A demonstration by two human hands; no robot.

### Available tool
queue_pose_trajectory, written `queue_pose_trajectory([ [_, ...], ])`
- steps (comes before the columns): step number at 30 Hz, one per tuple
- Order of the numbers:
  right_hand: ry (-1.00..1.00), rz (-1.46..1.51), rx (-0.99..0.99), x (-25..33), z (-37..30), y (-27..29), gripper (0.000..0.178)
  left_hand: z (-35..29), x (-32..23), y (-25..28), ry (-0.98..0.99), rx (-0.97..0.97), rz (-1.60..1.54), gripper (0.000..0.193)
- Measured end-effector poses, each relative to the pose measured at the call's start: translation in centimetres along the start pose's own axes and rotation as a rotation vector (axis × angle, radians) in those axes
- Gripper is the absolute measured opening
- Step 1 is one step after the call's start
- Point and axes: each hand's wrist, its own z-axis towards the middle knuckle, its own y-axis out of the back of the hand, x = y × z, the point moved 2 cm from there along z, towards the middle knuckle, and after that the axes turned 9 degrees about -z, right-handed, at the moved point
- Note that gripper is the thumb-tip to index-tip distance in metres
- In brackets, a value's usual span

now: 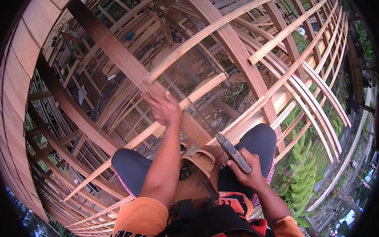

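Observation:
My left hand (162, 108) lies palm down with its fingers spread on a wide brown rafter (112, 53), right where a pale batten (205, 86) crosses it. In my right hand (250, 168), closed near my right thigh, is a tool with a worn grey handle (233, 152). A thin dark strip, perhaps a blade seen edge-on, runs from the handle toward the batten; its kind I cannot make out. A brown tool pouch (200, 162) hangs at my waist between my knees.
Rafters and battens form an open roof frame with gaps around me. Wooden shingles (21, 100) cover the left side. Long battens (319, 102) overhang at the right, above ferns (302, 168). Far below, through the gaps, lie stacked planks (138, 37) on the ground.

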Motion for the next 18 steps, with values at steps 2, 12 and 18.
queue_pose_trajectory([
  [2,0.052,-0.006,-0.067,-1.7,4.2,-2.5,0.026,-0.3,-0.2,-0.3,-0.022,0.004,-0.002,0.075],
  [12,0.131,-0.069,-0.139,2.2,-0.4,1.7,0.026,0.2,1.2,-0.3,-0.054,-0.055,0.046,0.073],
  [18,-0.009,0.001,-0.204,0.3,-7.0,4.9,0.025,-0.3,-0.5,-0.4,0.000,0.041,0.052,0.074],
])
